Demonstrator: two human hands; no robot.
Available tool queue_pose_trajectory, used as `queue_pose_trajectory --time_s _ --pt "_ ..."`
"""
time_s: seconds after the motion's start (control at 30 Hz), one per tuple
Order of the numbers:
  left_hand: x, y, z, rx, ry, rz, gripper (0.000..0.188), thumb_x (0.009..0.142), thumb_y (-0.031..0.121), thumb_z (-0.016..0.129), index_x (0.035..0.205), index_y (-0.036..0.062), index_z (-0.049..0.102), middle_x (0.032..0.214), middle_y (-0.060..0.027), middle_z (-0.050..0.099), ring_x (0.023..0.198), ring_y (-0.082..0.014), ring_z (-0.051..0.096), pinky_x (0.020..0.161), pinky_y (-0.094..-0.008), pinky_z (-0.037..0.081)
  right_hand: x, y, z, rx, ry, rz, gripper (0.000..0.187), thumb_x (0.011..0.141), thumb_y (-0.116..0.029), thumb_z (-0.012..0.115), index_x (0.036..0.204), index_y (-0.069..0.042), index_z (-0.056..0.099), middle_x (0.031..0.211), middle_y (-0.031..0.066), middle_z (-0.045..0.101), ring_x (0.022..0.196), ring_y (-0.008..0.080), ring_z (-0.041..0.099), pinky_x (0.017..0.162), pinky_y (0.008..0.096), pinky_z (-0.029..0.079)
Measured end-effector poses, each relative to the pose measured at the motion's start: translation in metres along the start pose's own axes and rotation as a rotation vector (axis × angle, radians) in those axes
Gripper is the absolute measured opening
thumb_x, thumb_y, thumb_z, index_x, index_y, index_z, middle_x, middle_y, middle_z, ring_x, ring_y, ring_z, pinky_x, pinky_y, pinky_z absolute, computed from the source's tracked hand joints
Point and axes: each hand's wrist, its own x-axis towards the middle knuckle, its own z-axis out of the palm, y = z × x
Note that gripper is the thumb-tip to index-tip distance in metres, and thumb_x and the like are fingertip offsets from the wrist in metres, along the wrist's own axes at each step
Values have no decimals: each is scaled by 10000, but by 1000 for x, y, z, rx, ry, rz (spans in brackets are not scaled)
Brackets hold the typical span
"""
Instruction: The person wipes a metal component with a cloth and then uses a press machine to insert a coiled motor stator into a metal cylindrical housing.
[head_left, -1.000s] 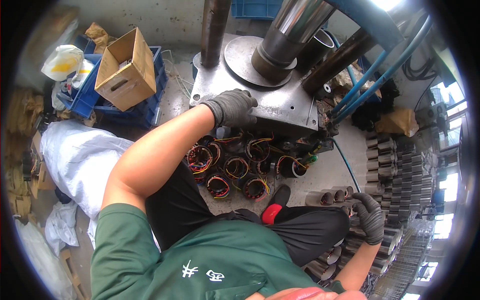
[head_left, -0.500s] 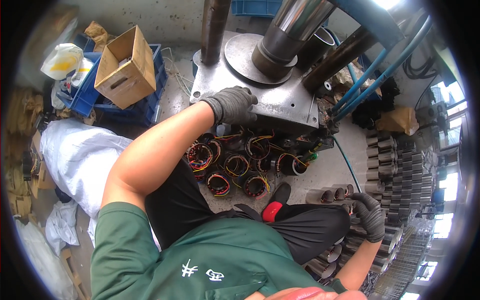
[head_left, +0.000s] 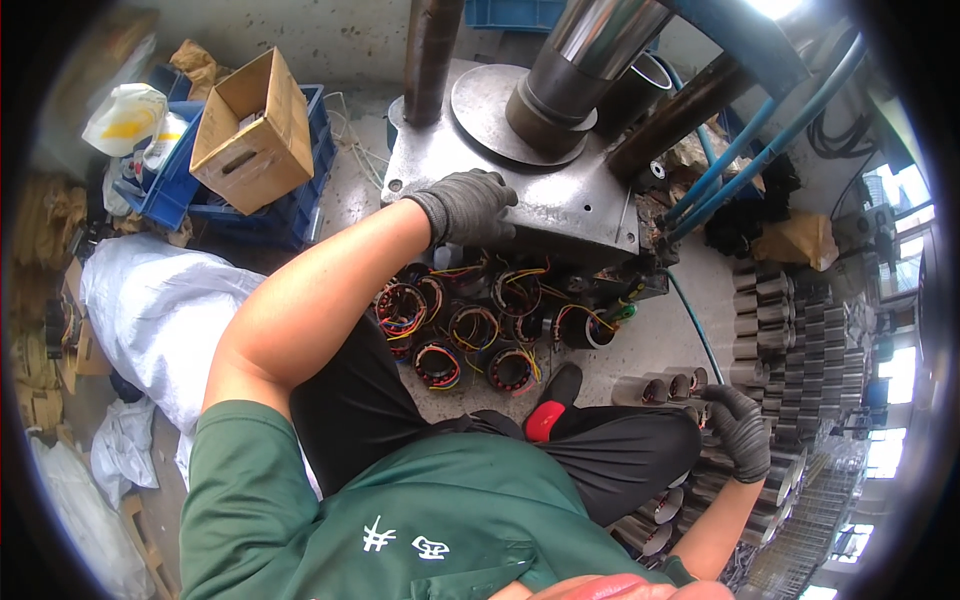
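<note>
My left hand [head_left: 465, 205], in a grey knit glove, rests with curled fingers on the front edge of the press's steel base plate [head_left: 560, 205] and holds nothing. Just below it, several wound stator coils [head_left: 470, 325] with coloured wires lie on the floor between my legs. My right hand [head_left: 738, 430], also gloved, is low at the right. Its fingers curl around one steel cylinder [head_left: 690, 382] at the end of a short row of them.
A thick steel press column [head_left: 580, 60] and blue hoses [head_left: 740, 160] rise from the plate. Stacked steel cylinders [head_left: 800, 330] fill the right side. A cardboard box [head_left: 250, 130] sits on blue crates [head_left: 270, 215] at left, beside a white sack [head_left: 160, 310].
</note>
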Motion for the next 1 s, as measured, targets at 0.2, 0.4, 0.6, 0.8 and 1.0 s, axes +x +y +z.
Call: queue_pose_trajectory --time_s 0.2,0.4,0.6,0.8,1.0 --pt "0 -1 0 -2 -16 -13 607 871 401 714 1340 26 631 1309 -191 642 1229 -388 603 1060 -455 486 0 -13 1 128 17 48 237 937 -57 595 1125 4 726 932 96 729 817 182 664 790 318 535" --pt "-2 1 -1 -16 0 -8 593 872 384 715 1335 21 635 1305 -198 644 1214 -386 615 1059 -447 488 5 13 5 -47 -8 -110 250 956 -56 591 1165 -9 720 918 59 709 706 115 616 649 278 516" --pt "-2 -1 -1 3 6 8 588 875 378 713 1334 18 635 1301 -194 647 1217 -383 616 1059 -447 489 5 8 4 -8 -73 -42 245 941 -49 604 1155 -15 719 934 87 701 745 141 619 687 307 516" --pt "-2 1 -3 0 14 13 596 875 374 724 1342 16 630 1299 -198 646 1211 -383 620 1054 -445 493 4 12 0 82 94 -67 270 947 -52 598 1185 -8 719 955 71 738 768 113 654 691 279 541" --pt "-4 1 -2 -24 25 12 592 875 369 727 1338 13 632 1285 -201 652 1203 -386 623 1053 -445 493 6 -1 -7 -2 -21 13 277 968 -90 584 1205 -1 695 1006 92 752 781 133 671 675 295 539"
